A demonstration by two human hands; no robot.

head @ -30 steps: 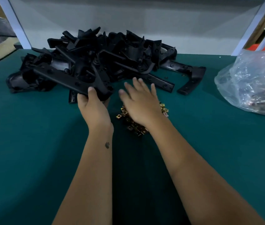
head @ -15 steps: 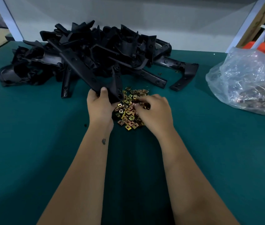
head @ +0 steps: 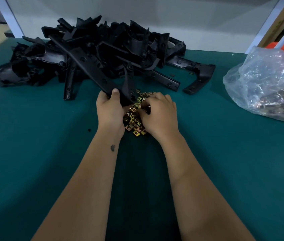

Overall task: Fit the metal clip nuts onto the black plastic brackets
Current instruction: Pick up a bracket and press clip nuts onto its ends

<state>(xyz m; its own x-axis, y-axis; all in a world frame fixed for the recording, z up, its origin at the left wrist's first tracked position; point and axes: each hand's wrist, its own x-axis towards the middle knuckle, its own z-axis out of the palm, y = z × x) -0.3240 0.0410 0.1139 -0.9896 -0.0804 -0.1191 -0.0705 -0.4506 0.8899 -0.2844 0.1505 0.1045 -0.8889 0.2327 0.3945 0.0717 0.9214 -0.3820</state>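
Our left hand (head: 109, 110) grips one bracket (head: 92, 66) at its near end, thumb curled over the top, so the long arm slants up and away across the bracket pile (head: 103, 49) along the table's far edge. We judge the near end is held just over the nuts (head: 134, 119) so a clip can slide on without reaching. Our right hand (head: 158, 113) rests on that nut heap near the table's middle, fingers curled into it and apparently pinching a nut, though the fingertips are hidden. The table (head: 33, 153) is covered in dark teal cloth. A clear bag (head: 266, 87) of more hardware sits at the right edge. Behind runs a pale wall (head: 172, 14) with white frame posts.
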